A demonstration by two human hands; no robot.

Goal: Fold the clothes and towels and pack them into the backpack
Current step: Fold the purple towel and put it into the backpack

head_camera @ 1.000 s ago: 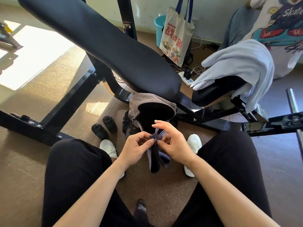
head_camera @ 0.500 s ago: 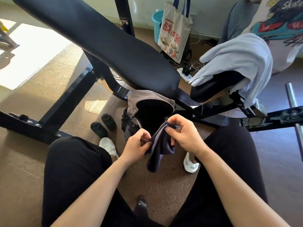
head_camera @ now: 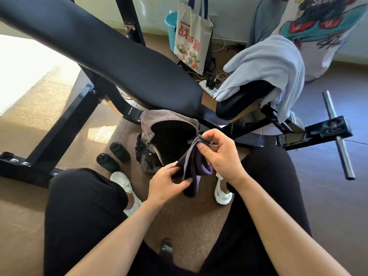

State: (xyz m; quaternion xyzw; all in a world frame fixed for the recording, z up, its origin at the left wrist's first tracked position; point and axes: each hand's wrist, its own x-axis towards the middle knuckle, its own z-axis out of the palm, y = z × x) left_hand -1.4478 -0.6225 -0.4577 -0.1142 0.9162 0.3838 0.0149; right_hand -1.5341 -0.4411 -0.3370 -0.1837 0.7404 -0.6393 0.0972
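A small, soft dark grey and purple cloth [head_camera: 194, 166] hangs bunched between both hands, above the brown floor [head_camera: 189, 222] and between the person's knees. The right hand [head_camera: 221, 154] pinches its upper end, thumb pressed against curled fingers. The left hand [head_camera: 165, 182] grips the lower part, with the thumb on top and the fingers curled beneath. Its bottom end dangles free below the left hand.

The cloth's top lies against the near rim of a grey-brown fabric backpack [head_camera: 169, 116] (whether the two actually touch is hard to tell from this angle). The backpack stands on the floor with its mouth wide open and its inside dark, tucked under the near end of a long black padded bench [head_camera: 111, 56]. Two dark bottles [head_camera: 119, 149] stand on the floor just left of it, and a white shoe [head_camera: 125, 184] shows on either side of the hands.

To the right, a pale blue towel [head_camera: 274, 64] is draped unfolded over a small black seat pad [head_camera: 239, 100]. A white printed T-shirt [head_camera: 318, 36] hangs behind it at the upper right. A steel bar [head_camera: 338, 136] juts from the frame at the right edge.

Further back, a cream canvas tote bag [head_camera: 191, 36] stands beside a blue plastic bucket [head_camera: 171, 22], and a white power strip [head_camera: 209, 86] lies on the floor.
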